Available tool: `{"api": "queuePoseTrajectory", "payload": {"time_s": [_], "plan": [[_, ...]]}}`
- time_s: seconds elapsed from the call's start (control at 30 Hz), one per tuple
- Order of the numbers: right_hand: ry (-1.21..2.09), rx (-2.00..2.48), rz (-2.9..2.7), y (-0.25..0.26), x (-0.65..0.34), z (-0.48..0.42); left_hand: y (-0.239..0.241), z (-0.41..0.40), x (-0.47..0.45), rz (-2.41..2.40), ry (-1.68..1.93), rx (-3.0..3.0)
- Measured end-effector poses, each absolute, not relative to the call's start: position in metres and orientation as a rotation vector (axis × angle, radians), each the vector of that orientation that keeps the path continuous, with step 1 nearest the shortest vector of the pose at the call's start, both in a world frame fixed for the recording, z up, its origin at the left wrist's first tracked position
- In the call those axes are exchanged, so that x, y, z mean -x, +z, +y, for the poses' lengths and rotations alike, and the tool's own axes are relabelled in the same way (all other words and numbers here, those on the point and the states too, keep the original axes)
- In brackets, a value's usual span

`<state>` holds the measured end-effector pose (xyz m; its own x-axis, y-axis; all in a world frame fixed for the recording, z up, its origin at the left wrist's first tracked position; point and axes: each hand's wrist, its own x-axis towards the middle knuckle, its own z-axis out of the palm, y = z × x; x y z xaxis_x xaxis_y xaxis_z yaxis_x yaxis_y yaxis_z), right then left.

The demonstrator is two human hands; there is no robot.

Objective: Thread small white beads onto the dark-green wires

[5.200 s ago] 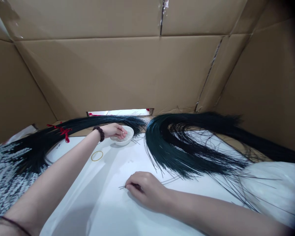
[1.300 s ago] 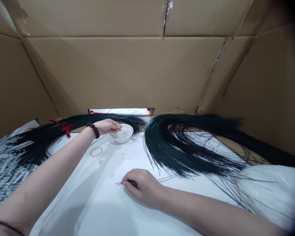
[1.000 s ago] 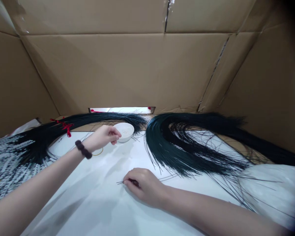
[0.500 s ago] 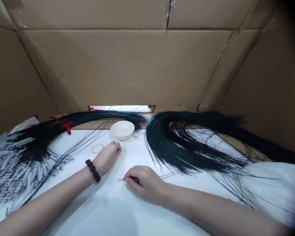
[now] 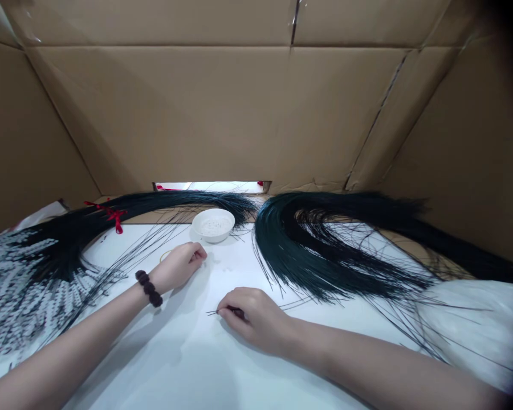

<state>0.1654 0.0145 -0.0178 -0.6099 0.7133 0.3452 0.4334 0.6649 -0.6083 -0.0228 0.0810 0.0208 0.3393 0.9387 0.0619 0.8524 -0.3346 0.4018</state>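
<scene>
My right hand [image 5: 250,318] rests on the white table [image 5: 196,364], fingers pinched on a few thin dark strands [image 5: 214,312] whose tips stick out to the left. My left hand [image 5: 180,267], with a dark bead bracelet [image 5: 149,288] on the wrist, lies on the table with fingers curled closed; what they hold is too small to see. It sits just in front of a small white bowl [image 5: 214,224] of tiny pale bits. A big loose sheaf of dark green strands [image 5: 325,250] fans out to the right.
A second dark sheaf tied with a red ribbon [image 5: 111,214] curves along the left, over black-and-white patterned pieces [image 5: 12,285]. A yellow rubber band [image 5: 166,254] peeks out beside my left hand. Cardboard walls [image 5: 222,114] enclose the table, with a low slot [image 5: 211,186] at the back.
My left hand left the white bowl, came down toward me and now rests on the table with fingers closed. My right hand stayed put, still pinching the strands.
</scene>
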Motion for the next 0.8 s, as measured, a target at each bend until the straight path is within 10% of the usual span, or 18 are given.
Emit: {"api": "queuePoseTrajectory", "payload": {"time_s": [0.8], "plan": [[0.603, 0.854, -2.295, -0.018, -0.165, 0.015, 0.01, 0.066, -0.017, 1.304, 0.422, -2.666]]}}
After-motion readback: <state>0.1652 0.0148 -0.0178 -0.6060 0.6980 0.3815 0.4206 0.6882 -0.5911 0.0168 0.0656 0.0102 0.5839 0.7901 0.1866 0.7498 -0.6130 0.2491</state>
